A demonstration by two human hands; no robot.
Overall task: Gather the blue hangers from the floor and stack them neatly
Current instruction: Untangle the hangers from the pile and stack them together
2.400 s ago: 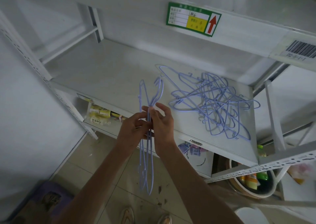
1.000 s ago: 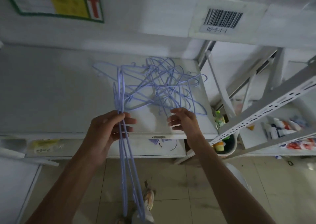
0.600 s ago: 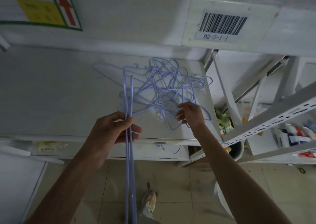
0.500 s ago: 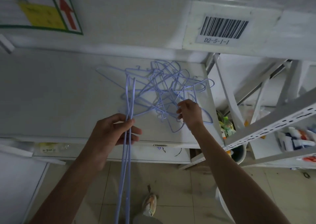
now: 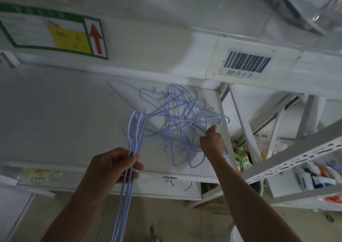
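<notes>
My left hand [image 5: 112,166] grips a small bundle of blue wire hangers [image 5: 136,130]. Their hooks point up over the shelf and their long sides hang down past its front edge. A tangled pile of blue hangers [image 5: 177,123] lies on the right part of the white shelf [image 5: 55,116]. At the pile's right edge my right hand [image 5: 212,141] pinches one hanger wire between its fingers.
The upper shelf beam carries a green and yellow label [image 5: 53,32] with a red arrow and a barcode tag [image 5: 246,64]. A perforated white rack rail [image 5: 296,156] slants at the right. Bottles [image 5: 242,160] and packets sit on lower shelves. Tiled floor lies below.
My right hand has reached further right and up across the pile and now pinches a wire at its right edge. The left hand still holds the bundle, which has tilted slightly.
</notes>
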